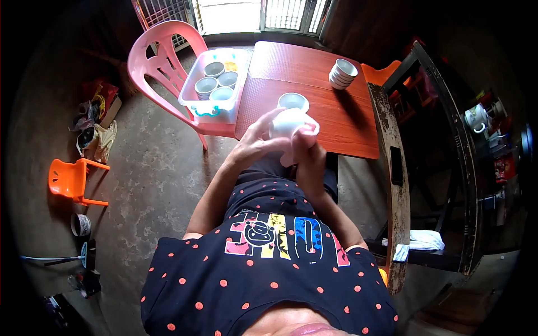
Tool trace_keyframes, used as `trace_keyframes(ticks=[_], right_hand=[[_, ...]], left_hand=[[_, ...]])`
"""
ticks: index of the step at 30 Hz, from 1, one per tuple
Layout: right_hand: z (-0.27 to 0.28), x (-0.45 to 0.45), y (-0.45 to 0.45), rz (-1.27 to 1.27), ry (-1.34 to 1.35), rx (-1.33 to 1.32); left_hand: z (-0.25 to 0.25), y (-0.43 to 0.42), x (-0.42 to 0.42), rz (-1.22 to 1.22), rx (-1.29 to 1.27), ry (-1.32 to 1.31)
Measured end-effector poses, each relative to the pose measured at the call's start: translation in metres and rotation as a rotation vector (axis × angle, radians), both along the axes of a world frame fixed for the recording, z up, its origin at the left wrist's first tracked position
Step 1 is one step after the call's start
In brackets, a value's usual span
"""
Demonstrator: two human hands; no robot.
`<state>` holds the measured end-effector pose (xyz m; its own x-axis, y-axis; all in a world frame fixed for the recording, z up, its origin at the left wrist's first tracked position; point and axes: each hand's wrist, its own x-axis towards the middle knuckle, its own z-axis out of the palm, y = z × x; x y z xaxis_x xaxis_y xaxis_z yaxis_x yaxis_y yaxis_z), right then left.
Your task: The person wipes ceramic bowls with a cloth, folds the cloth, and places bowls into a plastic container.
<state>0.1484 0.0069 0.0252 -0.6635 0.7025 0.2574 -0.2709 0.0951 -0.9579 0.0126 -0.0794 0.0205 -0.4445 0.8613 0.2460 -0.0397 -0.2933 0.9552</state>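
My left hand (259, 139) is wrapped round the side of a white bowl (287, 121), held above the near edge of the red-brown table (314, 73). Against the bowl's right side, my right hand (310, 162) is closed on a pale pinkish cloth (287, 157); part of the cloth hangs below the fingers. Just beyond my hands, another bowl (293, 101) stands upright on the table. A stack of several white bowls (342, 75) is at the table's far right. The inside of the held bowl is hidden from me.
A clear plastic bin (193, 105) with stacked bowls rests on a pink chair (140, 56) left of the table. A worn wooden bench (397, 224) with a dark phone-like object (397, 165) runs along the right. An orange small chair (68, 178) stands on the floor at left.
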Motion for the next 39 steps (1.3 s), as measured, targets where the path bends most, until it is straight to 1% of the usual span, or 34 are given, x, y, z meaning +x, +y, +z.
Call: trace_keyframes(ticks=[1,2,3,4,6,7,8,10,11,14,15,16,18,19,22,23,24,26,27,29,30,32,33,34,36,37,38,39], right_hand=[[0.006,-0.003,0.007,0.058,0.065,-0.137],[0.012,-0.006,0.015,0.115,0.129,-0.275],[0.016,-0.005,0.021,0.206,0.159,-0.317],[0.014,-0.006,0.021,0.177,0.148,-0.322],[0.008,-0.009,0.023,0.121,0.126,-0.324],[0.006,-0.01,0.022,0.058,0.107,-0.136],[0.002,-0.009,0.017,-0.007,0.087,0.05],[-0.009,-0.003,0.007,-0.138,0.045,0.42],[-0.016,0.002,0.007,-0.06,0.014,0.478],[-0.016,-0.002,-0.002,-0.13,-0.003,0.492],[-0.009,0.003,-0.004,-0.043,-0.017,0.257],[-0.01,-0.002,0.0,-0.027,0.023,0.158],[-0.005,-0.008,0.007,-0.004,0.101,-0.139],[-0.011,-0.014,0.011,0.019,0.176,-0.18],[-0.016,-0.013,0.018,0.006,0.193,-0.248],[-0.017,-0.011,0.016,-0.042,0.154,-0.133],[-0.019,-0.008,0.013,-0.087,0.114,-0.018],[-0.022,-0.006,0.006,-0.171,0.037,0.214],[-0.024,-0.007,0.003,-0.143,0.067,0.228],[-0.022,-0.007,0.004,-0.188,0.106,0.136],[-0.02,-0.007,0.006,-0.209,0.125,0.094],[-0.011,-0.008,0.013,-0.164,0.133,0.101],[-0.007,-0.008,0.017,-0.141,0.138,0.105],[-0.004,-0.009,0.02,-0.119,0.142,0.109],[-0.002,-0.01,0.022,-0.176,0.067,0.145],[-0.002,-0.008,0.02,-0.186,0.031,0.144],[-0.003,-0.006,0.018,-0.195,-0.005,0.14],[-0.007,-0.005,0.016,-0.2,0.056,0.333]], left_hand=[[0.006,-0.003,-0.004,-0.006,-0.004,0.118],[0.011,-0.004,-0.004,0.121,-0.022,0.568],[0.013,-0.005,-0.002,0.169,-0.029,0.716],[0.015,-0.005,0.0,0.218,-0.035,0.865],[0.018,-0.006,0.007,-0.009,0.062,0.205],[0.018,-0.006,0.009,-0.121,0.108,-0.128],[0.018,-0.009,-0.001,-0.173,-0.067,-0.231],[0.011,-0.003,-0.004,-0.218,-0.057,-0.661],[0.006,0.0,-0.005,-0.162,-0.109,-0.577],[0.01,-0.003,0.003,-0.109,-0.041,-0.156],[0.017,-0.006,0.006,-0.072,-0.071,0.042],[0.016,-0.003,0.005,0.101,0.041,0.602],[0.014,0.001,0.018,0.234,-0.04,0.859],[0.011,0.002,0.016,0.236,-0.082,0.922],[0.01,0.005,0.021,0.108,0.2,0.188],[0.017,0.002,0.015,0.024,0.03,-0.004],[0.024,0.001,0.015,0.004,-0.054,-0.304],[0.003,0.003,0.002,-0.233,-0.169,-0.493],[-0.002,0.003,0.001,-0.203,-0.179,-0.451],[0.006,0.003,0.011,-0.151,-0.202,-0.37],[0.007,0.004,0.015,-0.091,-0.129,-0.14],[0.011,0.003,0.021,0.037,0.02,0.321],[0.013,0.003,0.022,0.09,-0.075,0.545],[0.011,0.004,0.022,0.056,0.017,0.387],[0.005,0.008,0.021,-0.015,0.199,0.069],[0.011,0.008,0.021,-0.023,0.076,-0.2],[0.006,0.009,0.014,-0.079,0.016,-0.478],[-0.001,0.01,0.01,-0.165,-0.044,-0.637]])
